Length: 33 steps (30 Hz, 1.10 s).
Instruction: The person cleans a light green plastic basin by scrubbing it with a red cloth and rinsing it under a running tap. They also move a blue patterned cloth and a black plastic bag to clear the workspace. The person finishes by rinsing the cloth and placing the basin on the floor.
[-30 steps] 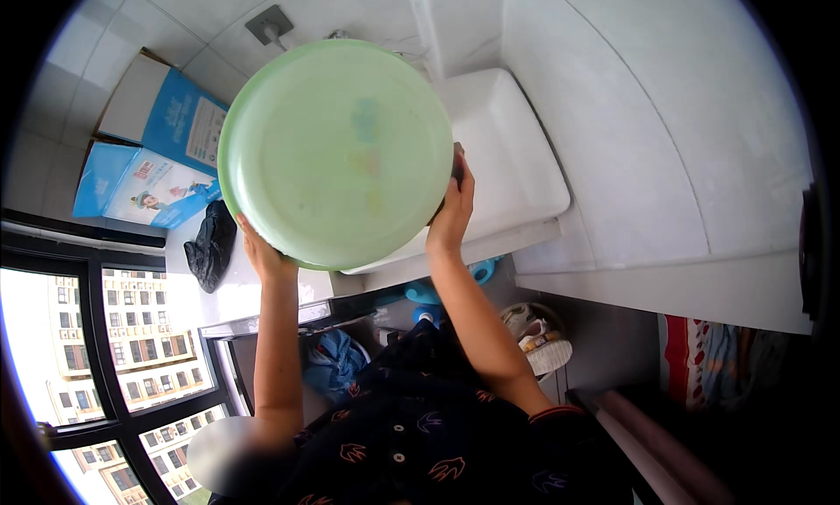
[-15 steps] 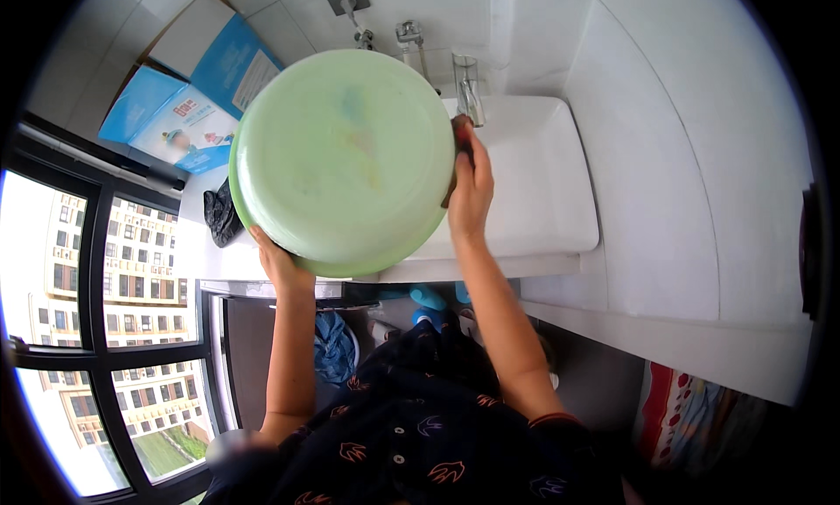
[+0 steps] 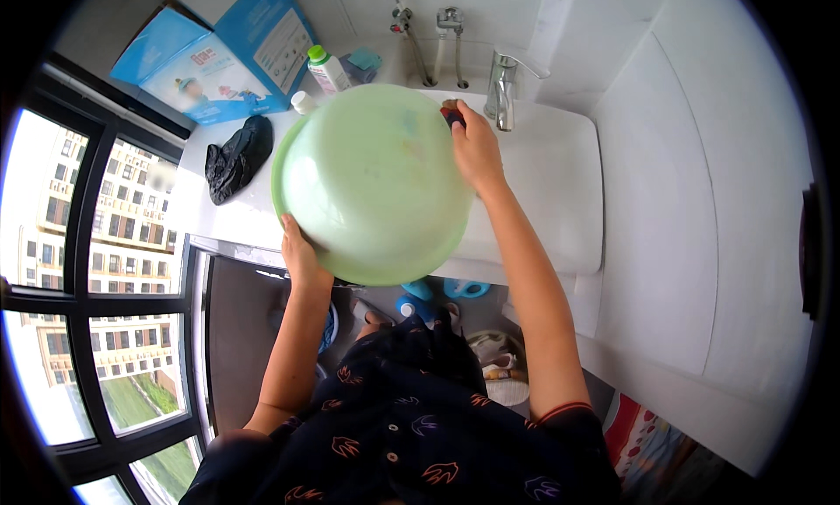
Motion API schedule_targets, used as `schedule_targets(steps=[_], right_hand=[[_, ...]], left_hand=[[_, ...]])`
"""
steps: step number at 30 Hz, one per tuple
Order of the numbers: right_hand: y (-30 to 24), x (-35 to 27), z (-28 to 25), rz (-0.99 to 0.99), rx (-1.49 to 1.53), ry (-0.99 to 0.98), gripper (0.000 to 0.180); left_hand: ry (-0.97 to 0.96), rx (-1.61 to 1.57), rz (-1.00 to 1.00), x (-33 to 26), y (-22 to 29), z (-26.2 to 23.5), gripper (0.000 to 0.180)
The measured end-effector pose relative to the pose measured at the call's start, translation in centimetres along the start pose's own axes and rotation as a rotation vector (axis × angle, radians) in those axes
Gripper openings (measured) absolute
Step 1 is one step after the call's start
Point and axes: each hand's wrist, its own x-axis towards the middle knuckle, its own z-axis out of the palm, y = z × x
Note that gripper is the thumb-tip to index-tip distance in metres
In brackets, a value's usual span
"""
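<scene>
A pale green plastic basin [image 3: 372, 185] is held up in front of me, its rounded underside facing me. My left hand [image 3: 304, 256] grips its rim at the lower left. At the upper right edge, my right hand [image 3: 477, 150] is closed around a small brown, dark and red thing [image 3: 452, 114], pressed against the rim. The kind of that thing is hidden by my fingers. Behind and to the right of the basin lies the white sink [image 3: 551, 181], with a chrome faucet [image 3: 501, 92] at its back edge.
A blue and white cardboard box [image 3: 219, 63] stands at the back left. Near it are a black plastic bag [image 3: 238, 159], a white bottle with a green cap [image 3: 325, 69] and a small white cap [image 3: 303, 102]. Windows [image 3: 131, 242] line the left; a wall [image 3: 700, 181] closes the right.
The basin has moved down and to the right in view and tilted, uncovering the bottle and the faucet. Both hands stay on its rim.
</scene>
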Motion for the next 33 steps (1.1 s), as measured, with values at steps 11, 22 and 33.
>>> schedule_targets(steps=[11, 22, 33], right_hand=[[1.6, 0.8, 1.7, -0.056, 0.019, -0.193, 0.037], [-7.5, -4.2, 3.7, -0.45, 0.121, -0.328, 0.043], [3.0, -4.9, -1.3, -0.079, -0.104, -0.17, 0.046]], left_hand=[[0.08, 0.12, -0.005, 0.1, 0.0, 1.3, 0.05], [0.073, 0.16, -0.029, 1.5, -1.4, 1.6, 0.047], [0.114, 0.113, 0.029, 1.9, -1.7, 2.7, 0.043]])
